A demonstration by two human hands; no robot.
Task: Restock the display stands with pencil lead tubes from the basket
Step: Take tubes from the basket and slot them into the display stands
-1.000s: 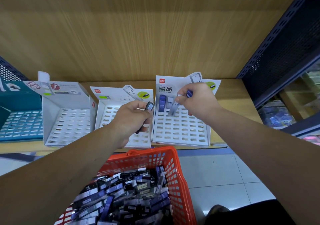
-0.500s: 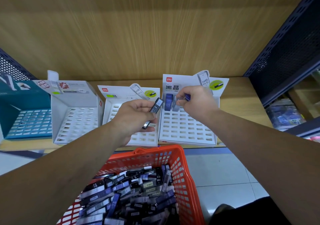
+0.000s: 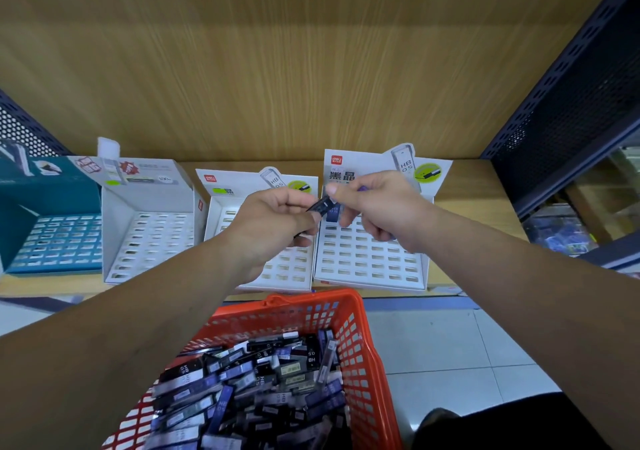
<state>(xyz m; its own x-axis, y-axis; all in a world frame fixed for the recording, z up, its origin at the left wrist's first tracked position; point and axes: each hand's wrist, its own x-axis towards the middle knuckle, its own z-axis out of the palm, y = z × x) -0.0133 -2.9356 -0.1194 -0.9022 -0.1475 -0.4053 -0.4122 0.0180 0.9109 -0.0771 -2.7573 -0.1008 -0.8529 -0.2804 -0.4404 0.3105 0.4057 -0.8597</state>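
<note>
- Gripping a dark lead tube [image 3: 320, 205] by its lower part, the left hand [image 3: 273, 228] is held above the gap between two white stands. Its grip is clenched round the tube, whose free end is tilted up and to the right.
- That free end is framed by the thumb and forefinger of the right hand [image 3: 377, 207]; whether it is touched by them cannot be told.
- A purple tube [image 3: 363, 188] is grasped in the right hand's grip, tucked under curled fingers and mostly hidden.
- A blue tube [image 3: 333, 216] is seen upright in the top-left slot of the right white stand [image 3: 370, 266], just behind the fingertips.
- The middle white stand [image 3: 287, 271] is partly covered by the left hand. The left white stand [image 3: 149, 238] and a teal stand [image 3: 52, 242] are set further left, all in a row on the wooden shelf [image 3: 478, 207].
- An orange basket [image 3: 367, 345] is placed in front of the shelf, under the forearms. It is heaped with loose lead tubes [image 3: 249, 387] in black, blue and grey, lying crosswise.
- A tiled floor [image 3: 433, 339] is seen right of the basket, and a dark perforated panel [image 3: 571, 103] bounds the shelf on the right.
</note>
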